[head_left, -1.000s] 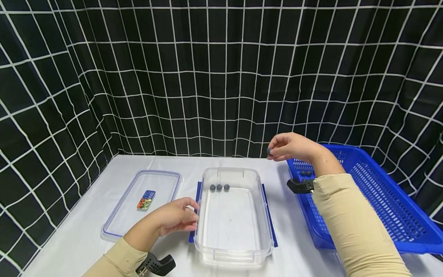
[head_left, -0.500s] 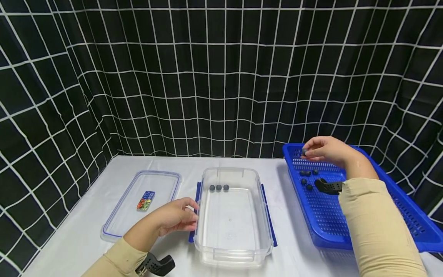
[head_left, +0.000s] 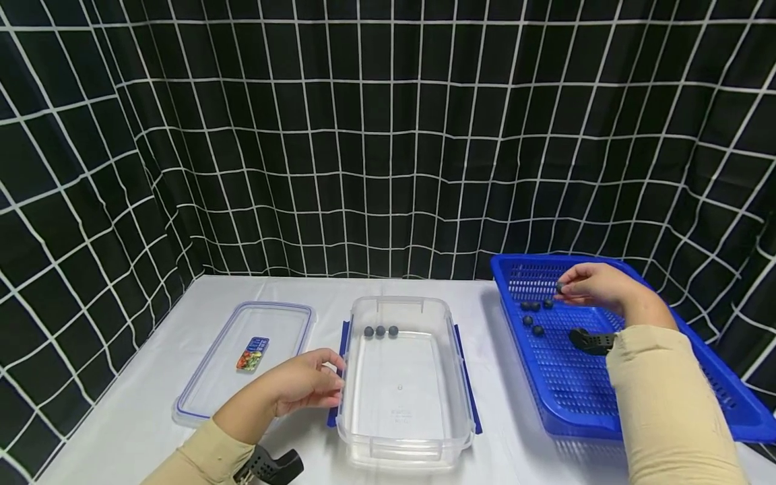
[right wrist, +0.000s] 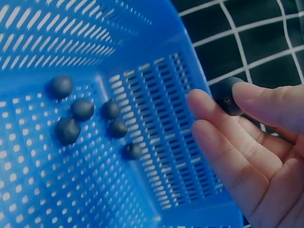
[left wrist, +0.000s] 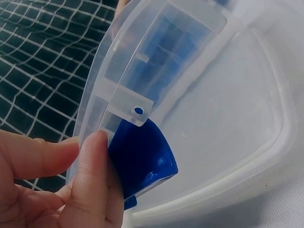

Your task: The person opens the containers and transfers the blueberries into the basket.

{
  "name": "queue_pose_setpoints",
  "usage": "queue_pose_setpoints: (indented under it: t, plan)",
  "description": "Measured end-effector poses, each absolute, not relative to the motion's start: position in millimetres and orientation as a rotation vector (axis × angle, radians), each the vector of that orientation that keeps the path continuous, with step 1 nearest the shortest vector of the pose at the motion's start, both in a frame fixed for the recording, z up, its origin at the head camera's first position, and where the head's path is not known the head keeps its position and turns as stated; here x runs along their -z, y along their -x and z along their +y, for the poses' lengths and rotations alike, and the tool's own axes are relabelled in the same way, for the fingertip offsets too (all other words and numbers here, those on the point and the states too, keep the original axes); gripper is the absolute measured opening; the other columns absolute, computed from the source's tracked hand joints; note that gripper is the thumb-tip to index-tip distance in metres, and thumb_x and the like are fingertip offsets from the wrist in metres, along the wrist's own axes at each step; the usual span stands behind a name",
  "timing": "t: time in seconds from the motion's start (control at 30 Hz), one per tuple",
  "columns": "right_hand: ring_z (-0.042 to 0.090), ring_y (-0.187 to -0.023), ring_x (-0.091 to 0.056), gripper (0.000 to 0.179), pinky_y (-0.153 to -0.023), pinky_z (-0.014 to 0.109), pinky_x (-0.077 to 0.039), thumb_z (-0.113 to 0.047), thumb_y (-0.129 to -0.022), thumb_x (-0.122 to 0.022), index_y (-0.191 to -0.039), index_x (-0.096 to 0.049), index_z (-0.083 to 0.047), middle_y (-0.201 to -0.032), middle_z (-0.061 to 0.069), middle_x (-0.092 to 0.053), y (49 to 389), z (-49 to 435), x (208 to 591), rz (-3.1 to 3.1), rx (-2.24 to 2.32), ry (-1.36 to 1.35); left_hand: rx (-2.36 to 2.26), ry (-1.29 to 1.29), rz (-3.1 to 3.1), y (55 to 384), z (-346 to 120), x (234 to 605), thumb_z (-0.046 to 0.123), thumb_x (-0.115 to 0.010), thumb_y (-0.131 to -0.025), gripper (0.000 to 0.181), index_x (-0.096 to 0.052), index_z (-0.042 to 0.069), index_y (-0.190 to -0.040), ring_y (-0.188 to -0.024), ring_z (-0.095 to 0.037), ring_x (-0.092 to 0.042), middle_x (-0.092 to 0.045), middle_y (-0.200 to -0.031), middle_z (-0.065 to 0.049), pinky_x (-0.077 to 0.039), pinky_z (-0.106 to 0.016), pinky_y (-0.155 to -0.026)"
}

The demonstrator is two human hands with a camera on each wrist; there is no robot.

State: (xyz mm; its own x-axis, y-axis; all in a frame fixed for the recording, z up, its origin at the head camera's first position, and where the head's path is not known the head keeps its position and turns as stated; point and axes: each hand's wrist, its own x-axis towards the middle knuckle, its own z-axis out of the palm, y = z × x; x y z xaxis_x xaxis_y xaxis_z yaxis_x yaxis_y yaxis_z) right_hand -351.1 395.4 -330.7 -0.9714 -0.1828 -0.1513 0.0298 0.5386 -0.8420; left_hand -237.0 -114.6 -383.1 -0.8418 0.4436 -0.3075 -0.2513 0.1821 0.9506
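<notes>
My right hand (head_left: pixel 597 286) pinches a dark, round blueberry (right wrist: pixel 229 96) between thumb and fingers, over the far part of the blue perforated basket (head_left: pixel 572 377). Several more blueberries (right wrist: pixel 82 109) lie loose on the basket's floor near its far left corner. On the left, my left hand (head_left: pixel 309 380) grips the side rim of a clear plastic container (head_left: pixel 403 448), beside one of its blue side flaps (left wrist: pixel 142 156). Inside the container, three blueberries (head_left: pixel 380 331) sit in a row along the far end.
Left of the container lies a clear lid (head_left: pixel 212 377) with a blue seal and a colourful label (head_left: pixel 252 354). A white cloth (head_left: pixel 479 404) covers the table. Behind it hangs a black curtain (head_left: pixel 388 148) with white grid lines.
My right hand has moved right, from beyond the basket's left edge to above its inside, then lower, still pinching a blueberry. The left hand stays at the container's rim.
</notes>
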Motion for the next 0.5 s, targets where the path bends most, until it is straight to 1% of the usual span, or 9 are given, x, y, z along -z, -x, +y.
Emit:
queue_pose_setpoints:
  t: [0.2,0.33,0.5]
  plan:
    - [0.013,-0.083,-0.063,0.026,-0.077,0.027,-0.056,-0.001,-0.091,-0.050,-0.111,-0.043,0.013,-0.094,0.010,-0.060,350.1,402.0,338.0,2.557,1.430,0.108,-1.714,-0.183,1.927,237.3,-116.1,383.3,-0.004,-0.055,-0.085,0.030,-0.042,-0.003,-0.112,-0.065,-0.014,-0.059,-0.054,-0.076,-0.007,-0.057,-0.020,-0.062]
    - [0.013,-0.082,-0.063,0.022,-0.079,0.030,-0.056,0.003,-0.090,-0.048,-0.109,-0.044,0.013,-0.090,0.007,-0.058,351.1,406.6,344.5,2.516,1.442,0.090,-1.717,-0.191,1.920,237.0,-116.3,383.2,-0.004,-0.055,-0.085,0.030,-0.042,-0.002,-0.111,-0.065,-0.014,-0.059,-0.053,-0.076,-0.007,-0.057,-0.021,-0.063]
    - [0.014,-0.081,-0.063,0.020,-0.080,0.034,-0.056,0.005,-0.089,-0.048,-0.108,-0.045,0.013,-0.090,0.007,-0.058,352.8,410.2,351.6,2.497,1.451,0.094,-1.717,-0.186,1.922,236.9,-116.2,384.2,-0.003,-0.056,-0.084,0.028,-0.044,0.000,-0.110,-0.065,-0.014,-0.059,-0.054,-0.076,-0.007,-0.057,-0.021,-0.063]
